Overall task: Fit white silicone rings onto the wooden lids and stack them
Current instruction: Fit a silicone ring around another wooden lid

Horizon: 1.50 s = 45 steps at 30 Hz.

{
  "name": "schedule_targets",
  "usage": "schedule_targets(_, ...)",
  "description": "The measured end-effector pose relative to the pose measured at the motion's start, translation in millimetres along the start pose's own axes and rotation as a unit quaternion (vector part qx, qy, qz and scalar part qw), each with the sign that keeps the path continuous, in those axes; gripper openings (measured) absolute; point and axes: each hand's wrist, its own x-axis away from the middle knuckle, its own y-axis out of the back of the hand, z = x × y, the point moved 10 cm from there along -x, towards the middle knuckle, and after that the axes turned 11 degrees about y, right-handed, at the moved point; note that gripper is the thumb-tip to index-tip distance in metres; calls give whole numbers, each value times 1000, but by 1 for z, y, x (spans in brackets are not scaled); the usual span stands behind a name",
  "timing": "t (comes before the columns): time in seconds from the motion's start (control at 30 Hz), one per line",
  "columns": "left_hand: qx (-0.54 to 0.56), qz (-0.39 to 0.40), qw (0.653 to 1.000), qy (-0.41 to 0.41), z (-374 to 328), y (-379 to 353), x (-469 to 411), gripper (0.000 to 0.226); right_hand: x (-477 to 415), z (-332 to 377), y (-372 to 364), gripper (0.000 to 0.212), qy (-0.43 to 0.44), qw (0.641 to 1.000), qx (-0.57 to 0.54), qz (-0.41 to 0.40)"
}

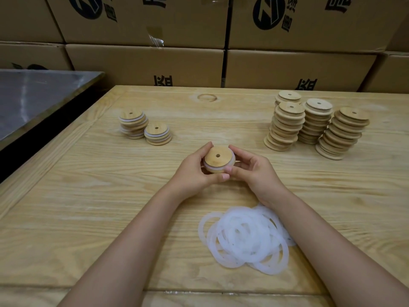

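Wooden lid (218,156) at frame centre, pinched from both sides by the left hand (194,171) and right hand (252,171), fingers curled round its rim. Its underside is hidden; only a sliver of white silicone ring (212,169) shows beneath. The right forearm covers part of the loose rings (243,238) at lower centre. Ringed stacks (143,127) stand upper left, bare-lid stacks (314,122) upper right. Cardboard boxes (143,63) wall the far edge of the surface (110,196), which lies open at lower left.
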Motion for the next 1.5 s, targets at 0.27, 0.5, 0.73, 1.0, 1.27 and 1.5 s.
schedule_targets(0.27, -136, -220, 963, -73, -19, 47, 0, 76, -4, -7, -5, 46, -28, 992, -123, 2)
schedule_targets(0.5, -279, -428, 860, 5, -8, 141, -11, 56, -5, -9, -4, 36, -38, 994, -99, 3)
schedule_targets(0.73, -334, -443, 832, 23, 6, 153, -31, 50, -5, -10, -4, 33, -38, 993, -115, 10)
schedule_targets(1.0, -345, -461, 815, 62, 9, 155, -28, 54, -5, -8, -6, 30, -32, 992, -124, 15)
schedule_targets(1.27, -233, -423, 875, 31, -1, 106, -2, 55, -5, -6, -7, 29, -39, 990, -138, 10)
schedule_targets(1.5, -298, -256, 920, 2, 5, 33, -8, 27, -2, -1, -3, 19, -25, 991, -129, -6)
